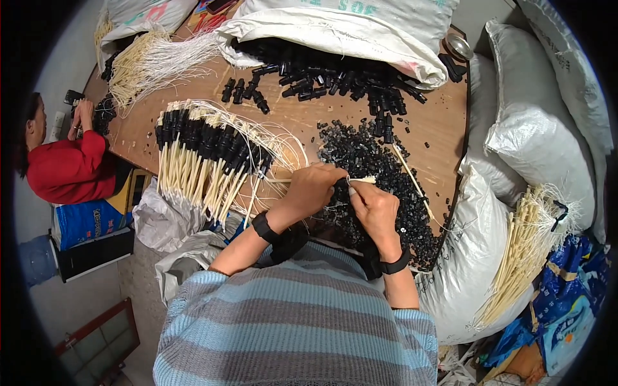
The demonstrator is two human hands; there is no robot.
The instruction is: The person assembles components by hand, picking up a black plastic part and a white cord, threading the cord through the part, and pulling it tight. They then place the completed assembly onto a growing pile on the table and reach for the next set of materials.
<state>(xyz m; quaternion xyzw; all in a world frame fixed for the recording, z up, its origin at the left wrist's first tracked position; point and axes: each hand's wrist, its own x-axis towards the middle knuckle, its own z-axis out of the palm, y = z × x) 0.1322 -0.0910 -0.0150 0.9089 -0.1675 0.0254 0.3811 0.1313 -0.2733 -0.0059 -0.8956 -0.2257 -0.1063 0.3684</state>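
Note:
My left hand (313, 186) is closed around a thin cream cord, whose pale end (365, 180) shows between the hands and whose other end sticks out on the left. My right hand (378, 209) pinches at a white thread by that end; the fingertips hide what else they hold. Both hands are close together over a heap of small black plastic pieces (347, 145). To the left lies a row of cream cords fitted with black sleeves (212, 141), their white threads (283, 135) trailing toward my hands. One loose cream cord (412, 174) rests across the heap's right side.
A white woven sack (335, 32) spills black plastic sleeves (347, 83) at the far side. Bundled white threads (170, 61) lie far left. Full sacks (541, 109) crowd the table's right edge, one bearing a cord bundle (515, 257). A person in red (67, 164) sits at left.

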